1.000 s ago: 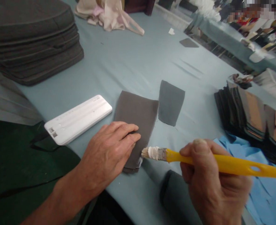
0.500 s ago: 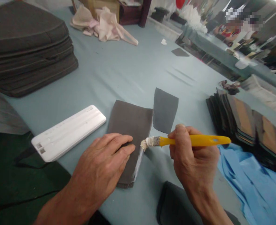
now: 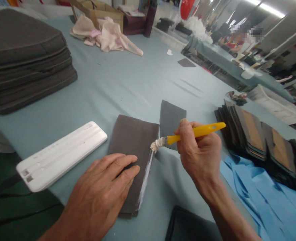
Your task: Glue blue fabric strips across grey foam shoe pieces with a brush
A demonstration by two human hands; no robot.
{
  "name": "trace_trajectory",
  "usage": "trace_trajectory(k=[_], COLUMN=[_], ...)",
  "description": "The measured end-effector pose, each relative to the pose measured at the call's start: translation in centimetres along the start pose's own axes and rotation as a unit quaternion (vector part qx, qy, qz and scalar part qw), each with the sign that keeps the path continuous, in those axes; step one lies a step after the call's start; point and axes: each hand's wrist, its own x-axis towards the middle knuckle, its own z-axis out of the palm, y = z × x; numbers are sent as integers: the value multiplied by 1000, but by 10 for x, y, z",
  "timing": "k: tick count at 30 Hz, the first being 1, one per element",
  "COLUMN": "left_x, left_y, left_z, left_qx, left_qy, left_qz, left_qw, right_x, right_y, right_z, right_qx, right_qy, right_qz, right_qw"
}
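Note:
My left hand [image 3: 107,187] lies with its fingers stretched out on a dark grey-brown rectangular piece [image 3: 135,137], which looks like several layers stacked together. Between the thumb and fingers of my right hand [image 3: 198,150] is a paintbrush [image 3: 198,131] with a yellow handle. Its whitish bristles touch the right edge of the dark piece. A white, wet-looking streak [image 3: 145,180] runs along that edge from the bristles down to the near corner. Behind my right hand, a smaller grey piece [image 3: 171,117] lies flat on the table, partly covered by the hand and brush.
Left of the dark piece lies a white oblong device [image 3: 62,155]. A tall stack of dark panels [image 3: 27,57] stands at the far left. On the right are dark-and-tan pieces [image 3: 253,127] and blue cloth [image 3: 261,194]. A black item [image 3: 190,224] lies at the near edge, beige cloth [image 3: 107,35] at the back.
The brush has moved up along the edge of the dark piece, and the white streak behind it is longer. Its handle now tilts upward. The camera view has shifted slightly.

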Motion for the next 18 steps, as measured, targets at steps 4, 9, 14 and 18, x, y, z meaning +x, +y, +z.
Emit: trace_trajectory(k=[4, 9, 14, 18], left_x=[1, 3, 2, 0], left_y=[-2, -2, -3, -2], left_z=[-4, -5, -4, -3], left_qx=[-5, -3, -9, -3], left_qy=[3, -10, -13, -6], left_qz=[3, 13, 10, 2], left_qw=[1000, 1000, 1000, 1000], right_x=[15, 31, 47, 58], right_y=[-7, -11, -11, -12], right_z=[2, 5, 10, 14], right_qx=[-34, -102, -154, -184], right_qy=[-6, -6, -8, 4], right_qz=[-20, -68, -97, -87], right_qw=[999, 992, 983, 979])
